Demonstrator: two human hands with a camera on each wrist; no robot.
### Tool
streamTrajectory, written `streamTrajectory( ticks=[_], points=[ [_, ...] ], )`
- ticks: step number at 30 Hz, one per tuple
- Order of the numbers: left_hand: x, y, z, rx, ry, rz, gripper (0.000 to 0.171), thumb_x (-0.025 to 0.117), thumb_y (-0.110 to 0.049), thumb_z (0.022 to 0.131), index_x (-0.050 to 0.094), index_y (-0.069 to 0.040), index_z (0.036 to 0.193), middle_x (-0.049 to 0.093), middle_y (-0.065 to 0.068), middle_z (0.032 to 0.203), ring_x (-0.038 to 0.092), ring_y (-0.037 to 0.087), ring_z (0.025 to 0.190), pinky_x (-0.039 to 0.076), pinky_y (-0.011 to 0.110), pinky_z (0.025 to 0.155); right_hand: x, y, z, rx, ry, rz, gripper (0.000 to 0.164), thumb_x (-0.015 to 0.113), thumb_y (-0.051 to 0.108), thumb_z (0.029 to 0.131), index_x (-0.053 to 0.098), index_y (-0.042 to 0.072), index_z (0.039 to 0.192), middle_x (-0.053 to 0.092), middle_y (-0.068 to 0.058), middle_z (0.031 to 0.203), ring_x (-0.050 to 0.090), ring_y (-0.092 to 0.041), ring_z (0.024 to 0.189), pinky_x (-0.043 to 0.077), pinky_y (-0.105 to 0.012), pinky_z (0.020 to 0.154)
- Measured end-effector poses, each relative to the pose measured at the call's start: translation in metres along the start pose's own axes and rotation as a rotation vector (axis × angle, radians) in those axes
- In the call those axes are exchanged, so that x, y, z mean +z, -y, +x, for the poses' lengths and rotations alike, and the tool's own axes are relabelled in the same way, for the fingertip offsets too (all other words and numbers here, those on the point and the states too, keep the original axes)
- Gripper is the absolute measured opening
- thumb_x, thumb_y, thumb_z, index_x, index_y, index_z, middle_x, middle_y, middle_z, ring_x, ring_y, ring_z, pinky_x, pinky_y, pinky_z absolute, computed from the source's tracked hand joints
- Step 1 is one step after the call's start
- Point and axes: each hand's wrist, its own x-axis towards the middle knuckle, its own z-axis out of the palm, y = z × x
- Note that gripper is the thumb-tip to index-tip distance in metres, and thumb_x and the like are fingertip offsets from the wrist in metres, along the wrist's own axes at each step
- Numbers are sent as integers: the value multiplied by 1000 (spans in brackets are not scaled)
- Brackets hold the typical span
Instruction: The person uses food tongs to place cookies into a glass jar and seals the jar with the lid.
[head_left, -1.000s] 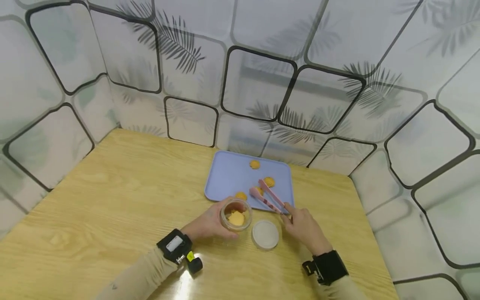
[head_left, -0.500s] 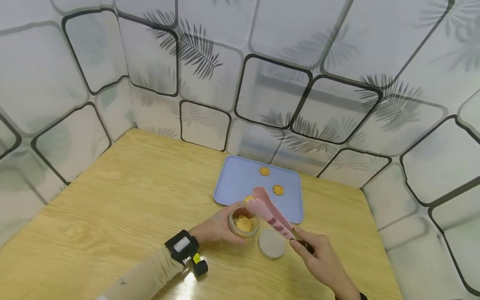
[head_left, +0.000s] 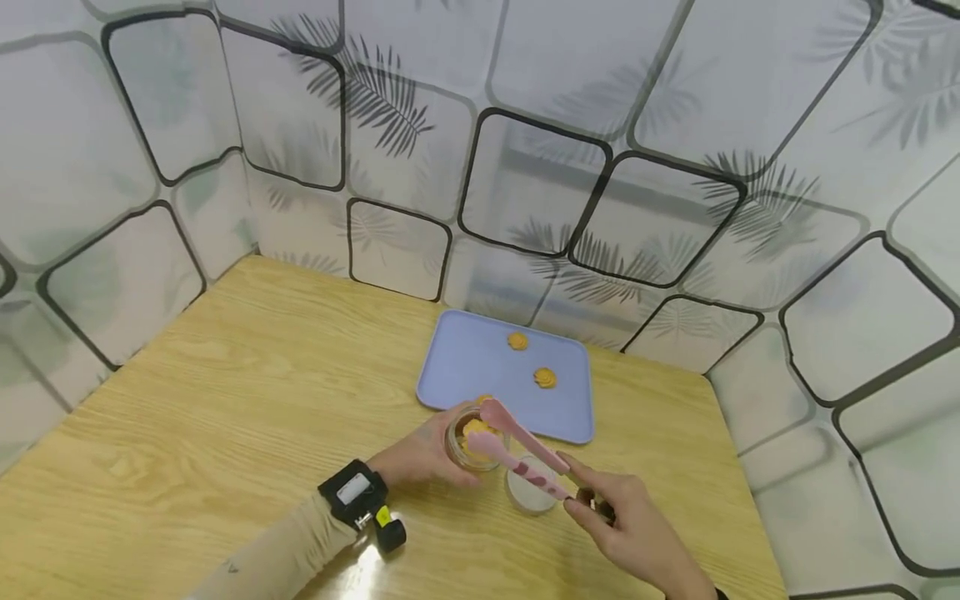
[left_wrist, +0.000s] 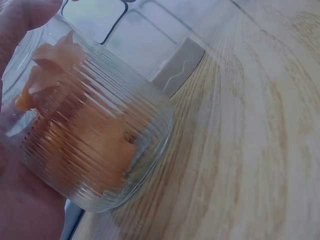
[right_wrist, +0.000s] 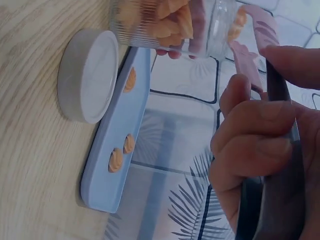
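Leaf-print wall (head_left: 405,179) at the back, wood-grain table (head_left: 300,358) below.

Head: my left hand (head_left: 427,458) is wrapped round a glass jar (head_left: 452,448), mouth up toward the camera. Right hand (head_left: 630,517) grips pink tongs (head_left: 527,438), arms spread, tips over the jar mouth. White lid (head_left: 531,493) sits right of the left grip, partly under the tongs. Blue tray (head_left: 472,358) lies beyond both grips, with three orange cookies (head_left: 545,377) on it, the nearest just past the jar.

Left wrist: I see ribbed glass against the palm, more cookies inside.

Right wrist: thumb and curled fingers hold the dark tongs handle. One cookie (right_wrist: 237,24) shows between the tong tips at the jar mouth; can't tell whether they're clamping it. Jar is ahead of this grip.
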Motion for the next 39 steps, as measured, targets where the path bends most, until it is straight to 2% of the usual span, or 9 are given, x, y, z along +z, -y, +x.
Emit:
streamTrajectory(
  ticks=[5,9,12,16,19,24,27,33,39],
  points=[
    [0,-2,-1,3,9,1,84,90,-3,71,49,-14,144,60,6,138,54,19,127,43,26,110,3,4,1,13,-4,-91,52,64,2,98,52,10,148,56,16,74,26,17,51,34,-12,45],
    [-1,-1,1,5,11,-16,83,91,-3,69,52,-11,141,61,11,137,55,24,128,42,26,111,-2,-8,6,33,-112,-133,42,63,-1,97,55,6,137,54,12,74,31,12,50,35,-14,44],
    [-2,0,3,27,6,-32,81,91,-2,68,53,-9,139,61,16,135,55,27,128,42,27,112,-4,-23,14,150,-153,-201,33,63,4,99,57,2,131,55,9,72,35,6,50,35,-18,44],
    [-4,0,-1,31,3,-9,79,92,-3,68,54,-10,138,63,13,132,56,24,126,42,26,112,9,-40,25,361,-2,-252,35,60,18,103,56,3,134,55,8,66,41,-1,51,37,-22,49],
    [-4,0,-3,29,16,0,82,91,-4,68,53,-12,139,63,11,133,56,24,127,41,27,112,25,-43,34,432,97,-304,37,60,20,103,55,3,135,53,7,64,42,-3,51,36,-23,48],
    [-2,0,-2,37,27,-10,84,91,-5,69,50,-11,143,61,13,135,55,27,129,41,27,113,39,-42,49,436,108,-482,46,62,21,100,54,3,141,50,7,61,41,-6,51,32,-25,47],
    [-3,0,-1,29,24,-15,82,91,-5,70,51,-9,141,61,15,134,54,28,128,41,26,112,38,-43,59,447,86,-529,48,62,21,100,54,4,144,55,3,61,45,-9,52,33,-27,48],
    [-3,1,-1,24,19,-18,81,91,-5,69,52,-9,140,62,14,133,55,29,128,41,26,112,34,-44,74,422,58,-620,49,62,25,99,56,5,143,73,-10,92,64,-18,73,49,-35,59],
    [-5,0,-1,12,32,-17,82,91,-5,69,52,-10,140,61,10,135,55,25,128,42,27,112,31,-46,82,424,33,-673,53,65,27,98,55,9,146,68,-9,79,62,-22,67,44,-34,51]
  ],
)
